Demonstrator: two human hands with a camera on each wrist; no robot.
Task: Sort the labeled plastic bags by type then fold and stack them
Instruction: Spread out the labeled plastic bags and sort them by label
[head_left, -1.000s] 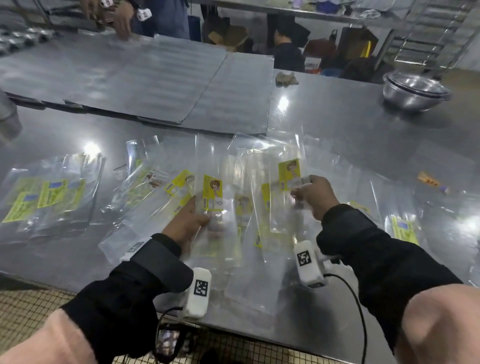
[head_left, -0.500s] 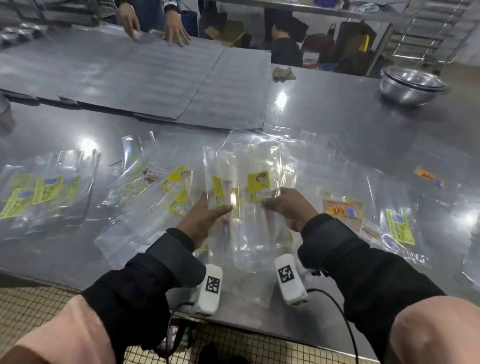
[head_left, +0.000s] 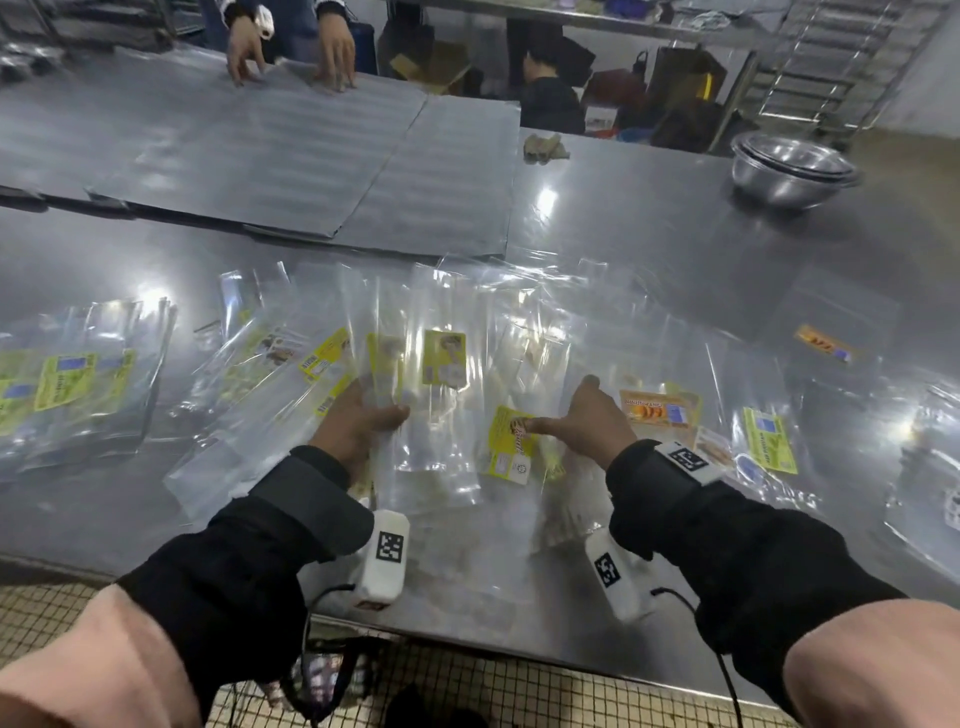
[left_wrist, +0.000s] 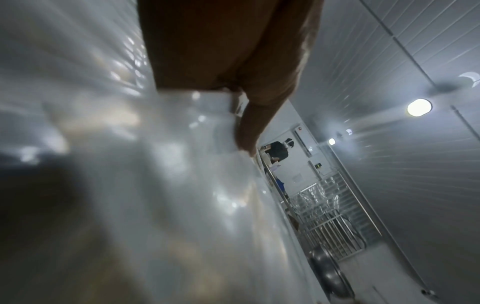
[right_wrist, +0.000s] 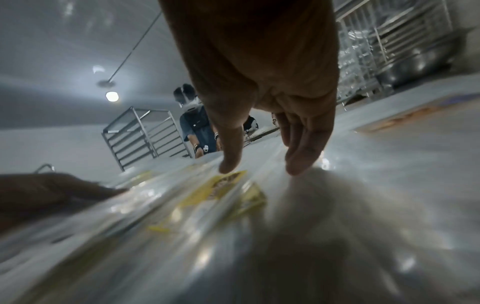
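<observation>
My left hand grips a bundle of clear plastic bags with yellow labels, held upright just above the steel table. In the left wrist view the thumb presses on the bundle's glossy film. My right hand is spread with straight fingers over a loose bag whose yellow label lies flat on the table. Its thumb tip is at that label. The right wrist view shows the thumb and fingers low over the same yellow label.
A stack of green-labeled bags lies at the left. An orange-labeled bag and a green-labeled one lie right of my hand. Grey sheets with another person's hands are at the back, steel bowls at the far right.
My right hand has let go of the bundle and dropped right to a loose bag on the table. The left hand keeps the bundle alone.
</observation>
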